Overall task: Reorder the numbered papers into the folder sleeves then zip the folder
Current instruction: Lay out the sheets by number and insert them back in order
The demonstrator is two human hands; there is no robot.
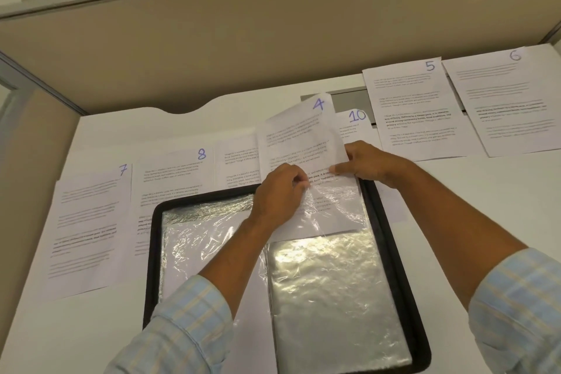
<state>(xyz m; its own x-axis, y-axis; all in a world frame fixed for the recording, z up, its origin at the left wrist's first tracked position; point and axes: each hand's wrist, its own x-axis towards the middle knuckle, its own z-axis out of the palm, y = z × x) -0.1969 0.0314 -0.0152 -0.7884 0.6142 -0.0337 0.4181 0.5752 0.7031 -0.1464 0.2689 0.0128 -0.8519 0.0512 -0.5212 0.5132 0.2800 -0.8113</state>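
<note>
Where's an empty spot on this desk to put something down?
Bare desk lies right of the folder, below paper 5 and paper 6. Another patch is far left, between the partition and paper 7 and paper 8. The middle is crowded: the left hand pinches the sleeve, the right hand holds paper 4 there.

You see glossy crinkled plastic sleeves (334, 297), matt white paper sheets (88, 231), black folder (151, 267) rim, smooth white desk (455, 206), checked cloth cuffs (188, 322).
</note>
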